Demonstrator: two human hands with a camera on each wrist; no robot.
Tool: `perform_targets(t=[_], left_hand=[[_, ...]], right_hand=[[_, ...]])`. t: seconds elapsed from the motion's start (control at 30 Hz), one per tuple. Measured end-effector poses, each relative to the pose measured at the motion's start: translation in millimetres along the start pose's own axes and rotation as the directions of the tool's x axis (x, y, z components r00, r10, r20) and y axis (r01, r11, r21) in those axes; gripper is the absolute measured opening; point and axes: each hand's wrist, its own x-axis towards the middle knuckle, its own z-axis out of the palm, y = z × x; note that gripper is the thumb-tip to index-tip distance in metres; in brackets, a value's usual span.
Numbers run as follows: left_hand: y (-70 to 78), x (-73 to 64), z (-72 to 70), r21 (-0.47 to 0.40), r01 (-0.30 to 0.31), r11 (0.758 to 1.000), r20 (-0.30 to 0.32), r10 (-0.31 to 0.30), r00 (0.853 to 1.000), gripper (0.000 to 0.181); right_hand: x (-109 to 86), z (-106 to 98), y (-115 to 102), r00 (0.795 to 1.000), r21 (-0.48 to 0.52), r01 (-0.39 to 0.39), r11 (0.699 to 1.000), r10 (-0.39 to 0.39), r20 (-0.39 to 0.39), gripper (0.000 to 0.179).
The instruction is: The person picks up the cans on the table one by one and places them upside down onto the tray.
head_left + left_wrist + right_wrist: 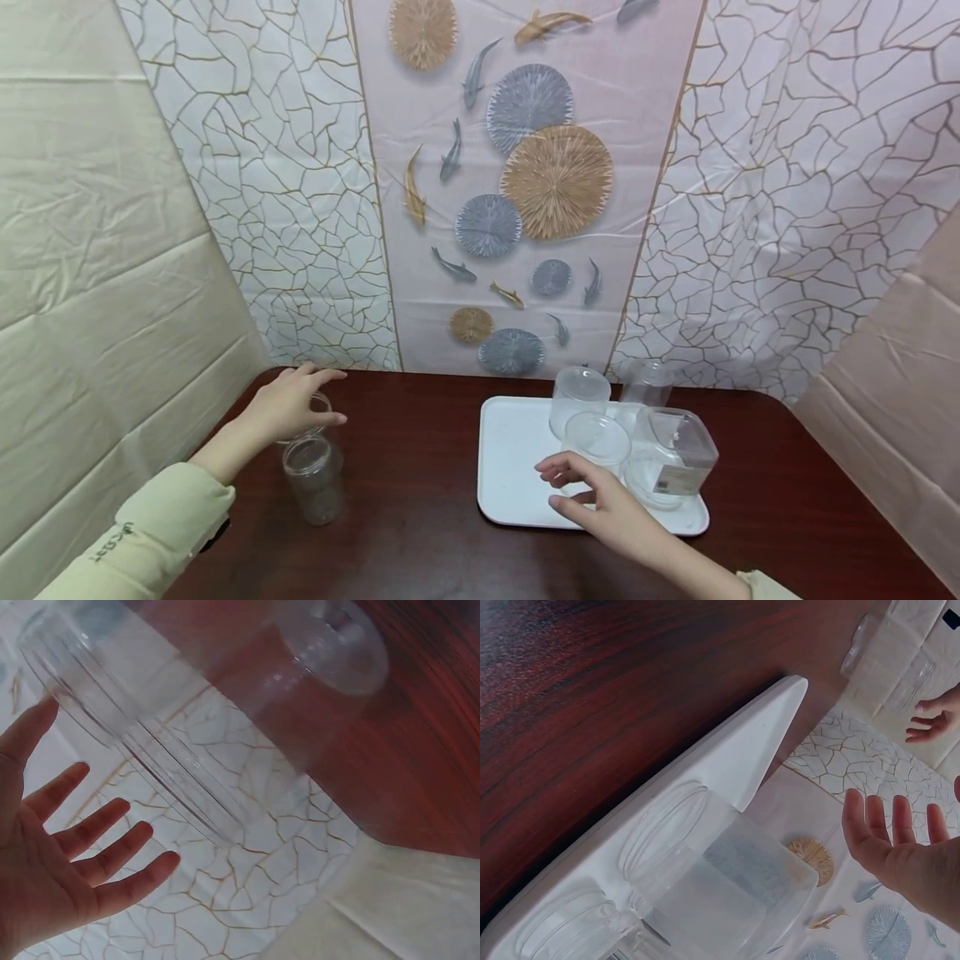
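Jars on the left, and we have a pair of them: a front jar (pixel 315 487), clear, upright on the dark red table (pixel 412 492), and a rear jar (pixel 321 407) just behind it, partly hidden by the left hand (pixel 287 406). We see that hand's fingers straight and spread, the thumb well away from the rest, right beside the jar rims; whether skin meets plastic, we cannot tell. Across to the right hand (pixel 600 504), and we find it above the white tray (pixel 517 487), fingers loosely bent and slightly parted, thumb held apart. Just beyond it sits a round tub (pixel 597 435), and behind that a frosted canister (pixel 580 396); from the right wrist, we get its ridged rim down on the tray. More clear ware here: we spot a slim cylinder (pixel 647 383) at the back and a square box (pixel 682 446) at the right, its label (pixel 677 480) facing us. Behind it all, we have a wall cloth (pixel 551 275) with painted fish.
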Motion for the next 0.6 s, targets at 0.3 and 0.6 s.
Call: perform_targets(t=[0.3, 0.6], left_hand=[[-10.8, 1.4, -1.9, -0.031, 0.004, 1.0, 0.166, 0.001, 0.986, 0.065], [-20.0, 8.1, -4.2, -0.063, 0.013, 0.998, 0.237, 0.002, 0.971, 0.06]], right_hand=[[-4.1, 0, 2, 1.0, 0.0, -0.012, 1.0, 0.012, -0.001, 0.024], [-6.4, 1, 5, 1.0, -0.014, 0.01, 1.0, -0.011, -0.008, 0.025]])
